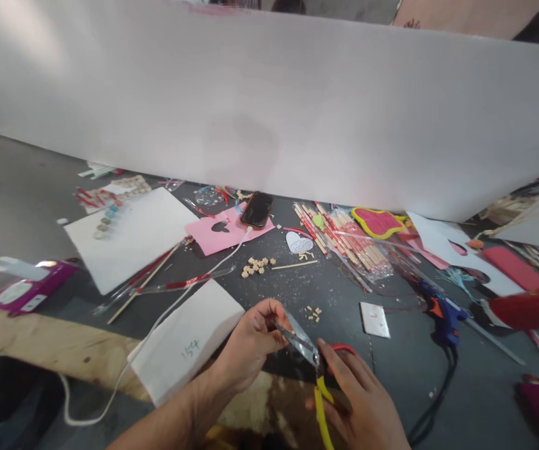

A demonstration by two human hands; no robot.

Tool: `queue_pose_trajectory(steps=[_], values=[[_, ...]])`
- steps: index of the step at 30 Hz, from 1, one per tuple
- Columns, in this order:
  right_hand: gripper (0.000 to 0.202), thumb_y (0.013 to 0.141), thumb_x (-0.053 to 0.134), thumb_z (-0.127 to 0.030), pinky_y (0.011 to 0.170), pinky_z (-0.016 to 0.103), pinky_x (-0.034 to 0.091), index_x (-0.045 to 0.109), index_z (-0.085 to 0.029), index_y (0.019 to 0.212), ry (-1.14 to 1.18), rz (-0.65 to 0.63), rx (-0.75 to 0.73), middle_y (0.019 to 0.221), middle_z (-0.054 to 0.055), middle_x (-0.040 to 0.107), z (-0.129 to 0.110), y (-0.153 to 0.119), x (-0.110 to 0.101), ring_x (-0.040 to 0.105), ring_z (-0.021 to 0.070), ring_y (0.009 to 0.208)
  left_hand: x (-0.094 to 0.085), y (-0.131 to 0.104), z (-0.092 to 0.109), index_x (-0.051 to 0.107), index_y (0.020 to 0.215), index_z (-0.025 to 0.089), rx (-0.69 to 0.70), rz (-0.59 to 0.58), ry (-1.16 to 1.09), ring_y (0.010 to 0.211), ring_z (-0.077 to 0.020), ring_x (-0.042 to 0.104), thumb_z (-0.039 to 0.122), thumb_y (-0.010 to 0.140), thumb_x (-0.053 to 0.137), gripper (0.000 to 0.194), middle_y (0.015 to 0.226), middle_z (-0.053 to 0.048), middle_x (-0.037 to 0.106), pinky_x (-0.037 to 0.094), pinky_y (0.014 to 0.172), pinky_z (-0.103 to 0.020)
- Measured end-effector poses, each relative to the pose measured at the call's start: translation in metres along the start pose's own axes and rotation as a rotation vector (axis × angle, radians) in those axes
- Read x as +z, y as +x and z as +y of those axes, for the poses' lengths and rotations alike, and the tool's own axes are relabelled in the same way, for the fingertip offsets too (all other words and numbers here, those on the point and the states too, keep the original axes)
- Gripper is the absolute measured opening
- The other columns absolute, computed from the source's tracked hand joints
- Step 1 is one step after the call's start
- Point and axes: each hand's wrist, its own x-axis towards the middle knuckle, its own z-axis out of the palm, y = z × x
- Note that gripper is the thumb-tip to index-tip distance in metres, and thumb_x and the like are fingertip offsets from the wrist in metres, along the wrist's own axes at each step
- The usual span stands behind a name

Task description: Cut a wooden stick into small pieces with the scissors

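My right hand (360, 394) grips a pair of scissors (304, 347) with silver blades and yellow and red handles. The blades point up and to the left, parted slightly. Close to their tips, the thumb and fingers of my left hand (255, 334) are pinched together; whatever is between them is too small or hidden to name. Just beyond the blades lie several short cut bits of stick (315, 314). Farther off is a pile of small pale wooden pieces (257, 267), with a thin stick (294, 265) beside it.
A white board (269, 112) stands across the back. Bundled red-and-wood sticks (344, 240), a phone (257, 209) on pink paper (203, 232), and a white sheet (187, 340) marked 154 lie around. At right are a blue glue gun (445, 319) and small white square (375, 320).
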Motion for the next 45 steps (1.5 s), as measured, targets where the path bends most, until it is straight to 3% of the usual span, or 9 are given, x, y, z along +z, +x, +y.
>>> queue_pose_trajectory(steps=[11,15,19,23,27,33,37,40,45], values=[[0.046,0.080,0.054,-0.034,0.066,0.019,0.052,0.047,-0.023,0.125,0.133,0.072,0.130,0.095,0.005,0.065,-0.001,-0.005,0.004,0.064,0.0155,0.081,-0.001,-0.002,-0.001,0.053,0.073,0.015,0.011,0.000,0.075,0.059,-0.0064,0.046,0.012,0.065,0.071,0.020,0.064,0.003,0.054,0.034,0.057,-0.016],[0.046,0.080,0.053,-0.038,0.059,0.019,0.053,0.047,-0.021,0.123,0.184,0.164,0.335,0.090,0.004,0.067,0.005,-0.007,-0.001,0.065,0.0146,0.071,-0.004,0.003,0.005,0.059,0.077,0.018,0.070,-0.002,0.561,0.064,-0.0115,0.049,0.018,0.074,0.061,0.004,0.069,0.001,0.057,0.036,0.060,-0.021],[0.050,0.077,0.055,-0.046,0.067,0.022,0.053,0.052,-0.017,0.118,0.243,0.296,0.486,0.099,0.006,0.067,0.014,-0.012,0.006,0.065,0.0182,0.082,-0.009,0.013,0.007,0.066,0.078,0.022,0.317,-0.127,1.218,0.076,-0.0188,0.052,0.012,0.077,0.052,0.018,0.076,-0.003,0.064,0.036,0.068,-0.028],[0.052,0.075,0.057,-0.046,0.070,0.025,0.053,0.054,-0.016,0.116,0.325,0.345,0.576,0.096,0.007,0.068,0.016,-0.015,0.020,0.066,0.0186,0.076,-0.011,0.022,0.001,0.067,0.080,0.022,0.454,-0.162,1.503,0.075,-0.0214,0.052,0.009,0.078,0.047,0.023,0.076,-0.006,0.064,0.034,0.068,-0.031],[0.052,0.073,0.059,-0.046,0.067,0.024,0.054,0.056,-0.016,0.115,0.367,0.358,0.601,0.091,0.006,0.069,0.015,-0.016,0.025,0.066,0.0169,0.069,-0.009,0.028,-0.008,0.065,0.082,0.021,0.416,-0.176,1.558,0.079,-0.0224,0.052,0.012,0.079,0.047,0.020,0.080,-0.007,0.064,0.034,0.072,-0.031],[0.048,0.072,0.061,-0.041,0.068,0.023,0.053,0.057,-0.018,0.113,0.376,0.371,0.534,0.098,0.006,0.068,0.012,-0.015,0.024,0.066,0.0178,0.081,0.003,0.038,-0.021,0.064,0.085,0.021,0.394,-0.171,1.558,0.083,-0.0228,0.052,0.015,0.078,0.052,0.016,0.086,-0.007,0.062,0.034,0.076,-0.032],[0.044,0.074,0.059,-0.035,0.068,0.022,0.053,0.056,-0.018,0.114,0.367,0.376,0.478,0.099,0.006,0.067,0.010,-0.015,0.023,0.066,0.0166,0.080,0.011,0.047,-0.028,0.063,0.075,0.020,0.376,-0.149,1.530,0.078,-0.0224,0.051,0.016,0.077,0.053,0.011,0.078,-0.007,0.059,0.034,0.075,-0.032],[0.043,0.074,0.058,-0.034,0.071,0.025,0.053,0.055,-0.018,0.114,0.371,0.379,0.474,0.101,0.007,0.067,0.010,-0.016,0.022,0.066,0.0177,0.083,0.014,0.047,-0.028,0.061,0.069,0.020,0.356,-0.142,1.479,0.077,-0.0214,0.051,0.014,0.077,0.052,0.013,0.075,-0.006,0.059,0.034,0.074,-0.031],[0.043,0.076,0.058,-0.034,0.074,0.025,0.052,0.052,-0.018,0.116,0.380,0.362,0.436,0.103,0.007,0.065,0.011,-0.018,0.022,0.064,0.0178,0.086,0.020,0.033,-0.018,0.060,0.079,0.020,0.258,-0.146,1.253,0.072,-0.0168,0.056,0.019,0.080,0.050,0.010,0.076,-0.002,0.063,0.039,0.066,-0.025]])
